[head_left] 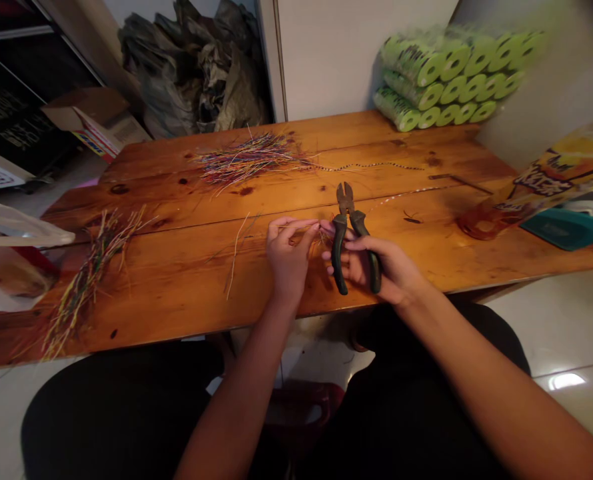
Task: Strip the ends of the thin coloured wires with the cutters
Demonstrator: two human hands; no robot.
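A thin piece of wire, with fine yellowish-orange ends [321, 236], is held above the worktop's near edge, pinched at the fingertips of the left hand [287, 257], which are closed on it; the fingertips of the other hand are met there. It should be very light, bendable and a little springy, easily kinked, and is probably best taken between thumb and forefinger, close to the end being worked. A pair of cutting pliers with dark metal jaws and black curved handles [346, 205] is gripped loosely in the right hand [391, 267], its handles spread and its tips pointed away from the person. The pliers are likely stiff and much heavier than the wire, and are best held low on the handles, clear of the cutting edges. Loose pale wire pieces [234, 260] are scattered to the left on the orange-brown wooden worktop [176, 280]. Further out, a tangled multicoloured wire bundle [94, 273] is laid at the left, and a larger multicoloured wire heap [249, 160] is spread behind.
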